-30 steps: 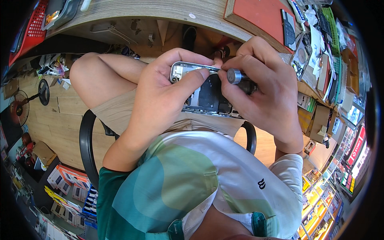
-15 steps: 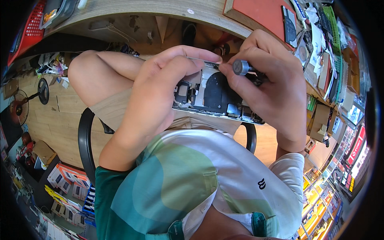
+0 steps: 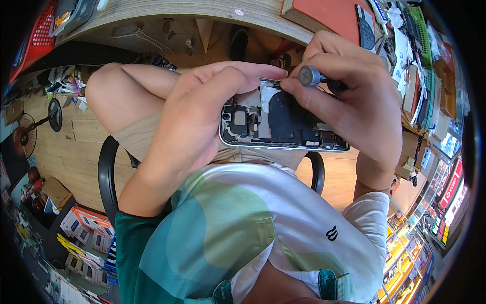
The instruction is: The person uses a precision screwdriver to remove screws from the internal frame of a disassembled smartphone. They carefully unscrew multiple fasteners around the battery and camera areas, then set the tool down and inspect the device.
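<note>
Above my lap an opened smartphone [image 3: 281,117], its inner parts bare, lies almost level between my hands. My left hand [image 3: 190,114] is closed round its left end, thumb and fingers along the far edge. My right hand [image 3: 362,104] holds a screwdriver [image 3: 308,76], whose round grey cap sticks out past the curled fingers. Thumb and forefinger of that hand meet at the phone's far edge, close to the left fingertips. The screwdriver's tip is hidden, and I cannot tell whether anything small is pinched there.
A wooden desk [image 3: 212,9] runs across the far side, with a red mat [image 3: 324,20] and a black flat part [image 3: 365,28] on it. Papers and green baskets [image 3: 419,35] crowd the right. Chair armrests [image 3: 107,177] flank me. A fan [image 3: 24,136] stands at the left.
The phone has shifted slightly right and its face has tilted more toward me. My right hand has moved a little up and right, still with the screwdriver.
</note>
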Demonstrator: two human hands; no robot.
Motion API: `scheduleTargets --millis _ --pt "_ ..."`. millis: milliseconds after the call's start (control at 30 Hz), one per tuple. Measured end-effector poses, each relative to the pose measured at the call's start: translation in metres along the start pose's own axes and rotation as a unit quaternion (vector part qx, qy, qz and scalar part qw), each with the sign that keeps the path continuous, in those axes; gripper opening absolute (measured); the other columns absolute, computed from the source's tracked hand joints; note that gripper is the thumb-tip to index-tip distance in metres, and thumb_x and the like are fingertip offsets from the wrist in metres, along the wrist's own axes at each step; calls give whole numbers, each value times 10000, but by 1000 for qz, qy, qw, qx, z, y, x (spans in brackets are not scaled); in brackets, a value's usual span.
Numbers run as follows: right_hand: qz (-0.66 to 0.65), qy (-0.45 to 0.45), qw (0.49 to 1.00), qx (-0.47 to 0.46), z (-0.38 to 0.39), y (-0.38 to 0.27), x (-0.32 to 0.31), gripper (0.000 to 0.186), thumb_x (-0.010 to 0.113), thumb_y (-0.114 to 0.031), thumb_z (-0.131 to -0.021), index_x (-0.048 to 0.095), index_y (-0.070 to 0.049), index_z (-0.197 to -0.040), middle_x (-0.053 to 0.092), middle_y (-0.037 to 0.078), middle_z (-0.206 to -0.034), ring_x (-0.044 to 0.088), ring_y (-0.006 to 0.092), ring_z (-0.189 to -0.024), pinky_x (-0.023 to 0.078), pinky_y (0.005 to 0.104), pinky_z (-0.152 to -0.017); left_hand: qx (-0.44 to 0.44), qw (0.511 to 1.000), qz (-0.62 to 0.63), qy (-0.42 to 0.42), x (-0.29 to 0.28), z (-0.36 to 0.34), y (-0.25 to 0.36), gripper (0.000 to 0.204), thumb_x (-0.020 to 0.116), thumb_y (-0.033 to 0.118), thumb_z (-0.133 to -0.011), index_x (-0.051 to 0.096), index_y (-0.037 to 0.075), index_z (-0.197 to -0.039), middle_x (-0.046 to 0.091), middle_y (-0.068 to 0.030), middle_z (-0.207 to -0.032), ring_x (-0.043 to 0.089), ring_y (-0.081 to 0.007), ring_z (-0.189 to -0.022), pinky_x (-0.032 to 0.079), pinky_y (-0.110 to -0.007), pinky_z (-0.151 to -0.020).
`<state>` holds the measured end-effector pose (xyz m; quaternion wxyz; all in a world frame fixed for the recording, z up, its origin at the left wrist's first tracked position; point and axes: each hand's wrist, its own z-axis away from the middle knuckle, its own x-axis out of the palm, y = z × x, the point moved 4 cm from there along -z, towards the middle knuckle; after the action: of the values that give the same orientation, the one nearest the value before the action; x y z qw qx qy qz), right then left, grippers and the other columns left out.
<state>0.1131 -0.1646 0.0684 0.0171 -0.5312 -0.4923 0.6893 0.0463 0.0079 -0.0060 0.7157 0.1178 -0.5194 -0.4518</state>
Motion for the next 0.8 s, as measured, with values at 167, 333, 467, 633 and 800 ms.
scheduleTargets --millis 167,333,467,633,800 --pt "-7 4 1000 5 0 -2 -1 154 838 6 -798 701 58 -847 575 63 -783 523 158 -698 369 300 -588 5 1000 29 -9 0 1 1 440 499 110 -947 695 -125 -1263 703 -72 -888 635 -97 -785 561 -255 -797" --pt "13 8 1000 -2 1 -4 -2 163 842 2 -792 705 66 -852 570 61 -776 524 158 -700 375 302 -592 3 1000 4 28 3 1 -1 416 508 103 -958 699 -120 -1253 674 -42 -847 605 -77 -752 542 -232 -756" --pt "11 10 1000 3 2 -4 -2 171 847 -6 -791 708 68 -859 565 60 -774 524 158 -700 378 300 -594 4 999 5 52 2 0 -5 386 521 95 -970 701 -113 -1242 678 -42 -848 607 -72 -744 540 -222 -750" --pt "22 17 1000 -1 3 -4 -2 178 851 -14 -787 712 66 -863 557 61 -773 524 158 -700 384 296 -597 1 1000 28 0 -3 0 -5 365 531 89 -975 704 -102 -1234 704 -49 -868 628 -54 -759 547 -216 -741" --pt "50 4 999 -21 1 -5 -4 176 848 -14 -776 701 58 -841 555 65 -771 527 166 -692 388 299 -593 0 1000 25 7 0 -1 -6 291 574 64 -988 714 -83 -1197 727 -59 -880 662 -56 -774 556 -210 -729"
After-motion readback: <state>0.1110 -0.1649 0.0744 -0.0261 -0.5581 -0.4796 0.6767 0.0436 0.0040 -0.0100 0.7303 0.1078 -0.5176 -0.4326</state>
